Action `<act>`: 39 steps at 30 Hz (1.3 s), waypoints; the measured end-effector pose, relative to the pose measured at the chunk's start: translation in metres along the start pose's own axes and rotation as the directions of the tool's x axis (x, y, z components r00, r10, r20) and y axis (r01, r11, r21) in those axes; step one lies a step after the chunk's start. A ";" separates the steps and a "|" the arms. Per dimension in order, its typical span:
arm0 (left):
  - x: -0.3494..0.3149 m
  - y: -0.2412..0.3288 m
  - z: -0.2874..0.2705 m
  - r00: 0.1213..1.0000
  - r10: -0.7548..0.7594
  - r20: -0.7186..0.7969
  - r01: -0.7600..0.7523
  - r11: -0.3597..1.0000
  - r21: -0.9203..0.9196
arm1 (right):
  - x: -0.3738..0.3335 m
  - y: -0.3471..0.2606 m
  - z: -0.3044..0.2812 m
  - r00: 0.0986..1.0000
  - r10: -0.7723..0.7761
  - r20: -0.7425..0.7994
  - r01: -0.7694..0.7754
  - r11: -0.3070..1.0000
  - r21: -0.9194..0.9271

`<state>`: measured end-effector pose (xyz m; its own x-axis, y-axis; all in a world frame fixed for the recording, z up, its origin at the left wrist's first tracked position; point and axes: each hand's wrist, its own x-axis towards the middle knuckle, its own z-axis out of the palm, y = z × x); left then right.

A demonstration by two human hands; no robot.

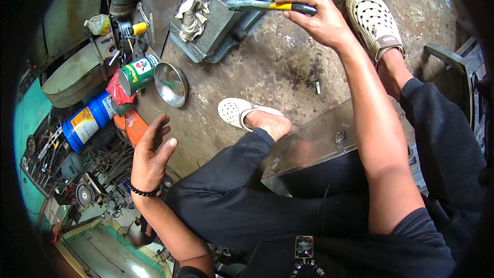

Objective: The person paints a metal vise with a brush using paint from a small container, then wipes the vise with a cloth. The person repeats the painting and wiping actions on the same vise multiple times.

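My right hand [321,20] grips a brush [278,6] by its black and yellow handle. The brush's bluish-grey head reaches left over the edge of a large grey machine vise [216,33], but I cannot tell whether it touches the metal. A crumpled pale rag [194,18] lies on the vise near the brush head. My left hand [149,162] is raised at the left with nothing in it, its fingers and thumb apart. Beyond that hand, a shiny round metal bowl [171,85] stands on the floor beside a green can [138,74].
A blue bucket [87,121], an orange box [133,126] and tangled cables and tools crowd the left. A transparent case [314,149] with a metal latch sits by my legs. My feet wear white clogs [373,20]. A metal frame [463,64] stands at right.
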<state>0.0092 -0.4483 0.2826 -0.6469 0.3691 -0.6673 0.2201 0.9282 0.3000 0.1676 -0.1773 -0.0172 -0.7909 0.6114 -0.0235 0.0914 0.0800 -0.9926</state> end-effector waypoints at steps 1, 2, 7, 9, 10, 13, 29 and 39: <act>0.001 0.000 0.000 1.000 -0.003 0.000 0.003 1.000 0.004 | -0.001 -0.001 0.003 0.999 0.021 -0.043 -0.019 0.999 0.037; 0.001 0.000 0.000 1.000 -0.001 0.001 0.001 1.000 0.003 | -0.001 -0.001 0.005 0.995 0.044 -0.086 -0.038 0.996 0.075; 0.003 -0.002 -0.001 1.000 0.012 -0.006 -0.011 1.000 0.027 | 0.003 0.011 -0.009 0.968 0.129 -0.214 -0.054 0.944 0.327; 0.002 -0.003 -0.001 1.000 0.023 -0.013 -0.023 0.999 0.029 | 0.005 0.015 -0.014 0.948 0.157 -0.278 -0.030 0.911 0.411; 0.002 -0.003 -0.002 1.000 0.013 -0.015 -0.013 0.999 0.031 | 0.006 0.016 -0.015 0.930 0.200 -0.307 -0.036 0.883 0.467; 0.002 -0.003 -0.003 1.000 0.016 -0.012 -0.016 0.999 0.037 | 0.010 0.017 -0.015 0.895 0.317 -0.314 -0.060 0.783 0.620; -0.019 -0.016 -0.004 0.996 0.077 -0.052 -0.073 0.995 0.073 | 0.016 -0.010 0.048 0.922 0.385 -0.039 0.036 0.015 0.999; -0.037 -0.038 -0.007 0.994 0.075 -0.078 -0.071 0.996 0.052 | 0.014 -0.039 0.082 0.936 0.349 0.048 -0.036 -0.043 0.998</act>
<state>0.0199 -0.4975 0.3012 -0.6834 0.4333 -0.5876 0.3035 0.9006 0.3110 0.1035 -0.2366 0.0115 -0.7375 0.5621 -0.3743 -0.5799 -0.8112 -0.0754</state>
